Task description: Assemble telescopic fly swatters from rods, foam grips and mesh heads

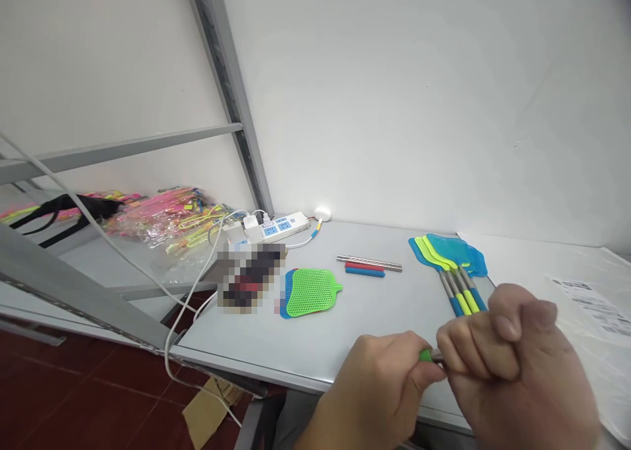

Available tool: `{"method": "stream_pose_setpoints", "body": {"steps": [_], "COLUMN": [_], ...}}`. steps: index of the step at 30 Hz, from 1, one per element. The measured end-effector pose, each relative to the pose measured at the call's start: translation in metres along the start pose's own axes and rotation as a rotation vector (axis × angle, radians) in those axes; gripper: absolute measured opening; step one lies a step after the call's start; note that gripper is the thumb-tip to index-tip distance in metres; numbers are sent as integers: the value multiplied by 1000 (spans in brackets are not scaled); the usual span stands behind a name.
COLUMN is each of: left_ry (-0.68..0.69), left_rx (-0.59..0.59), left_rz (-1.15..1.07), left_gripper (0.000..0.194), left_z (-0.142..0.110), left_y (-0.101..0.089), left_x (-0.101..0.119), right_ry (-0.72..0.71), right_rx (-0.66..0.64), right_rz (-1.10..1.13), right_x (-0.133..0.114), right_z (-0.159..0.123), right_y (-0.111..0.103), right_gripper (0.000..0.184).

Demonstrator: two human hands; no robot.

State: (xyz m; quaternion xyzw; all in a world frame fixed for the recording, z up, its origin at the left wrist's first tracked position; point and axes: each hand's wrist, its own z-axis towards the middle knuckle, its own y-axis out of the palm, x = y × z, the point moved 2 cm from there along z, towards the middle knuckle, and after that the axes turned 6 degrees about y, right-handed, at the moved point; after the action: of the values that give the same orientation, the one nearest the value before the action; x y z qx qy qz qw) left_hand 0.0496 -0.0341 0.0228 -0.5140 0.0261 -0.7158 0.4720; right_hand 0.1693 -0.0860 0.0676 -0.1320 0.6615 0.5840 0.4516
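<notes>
Tightly, left hand (372, 391) pinching green-tipped swatter handle (432, 355), right hand (513, 364) clenched around it

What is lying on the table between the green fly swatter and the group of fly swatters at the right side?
The head view shows steel rods there, with a red sleeve and a blue sleeve lying along them.

Bright, flat, diffuse light; direction unclear. Mild sheen on the pale grey metal tabletop (315, 345), shadows faint. Wide-angle bowing on the grey steel shelf beam (73, 279) near left edge. Right hand (517, 371) slightly soft. Pixelated block (251, 278) obscures mid-frame.
</notes>
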Motion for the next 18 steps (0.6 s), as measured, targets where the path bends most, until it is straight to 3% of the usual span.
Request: {"method": "stream_pose_setpoints", "body": {"steps": [3, 5, 7, 10, 13, 18], "left_ry": [-38, -75, -96, -140, -180, -140], "left_rx": [48, 191, 336, 520, 639, 667], "left_rz": [-220, -477, -789, -1151, -1299, -1347], "left_gripper": [61, 75, 84, 83, 79, 76], "left_z": [3, 4, 6, 9, 10, 6], "left_y": [-14, -19, -16, -3, 10, 16], "left_x": [-7, -13, -18, -22, -19, -5], "right_ry": [-81, -117, -144, -141, -94, -47], "right_rx": [122, 175, 200, 170, 85, 16], "right_rz": [112, 167, 185, 160, 117, 86], "right_x": [-2, -4, -4, -1, 2, 3], "right_z": [13, 21, 24, 21, 11, 4], "right_y": [1, 2, 4, 7, 12, 18], "right_gripper": [33, 32, 33, 35, 41, 40]}}
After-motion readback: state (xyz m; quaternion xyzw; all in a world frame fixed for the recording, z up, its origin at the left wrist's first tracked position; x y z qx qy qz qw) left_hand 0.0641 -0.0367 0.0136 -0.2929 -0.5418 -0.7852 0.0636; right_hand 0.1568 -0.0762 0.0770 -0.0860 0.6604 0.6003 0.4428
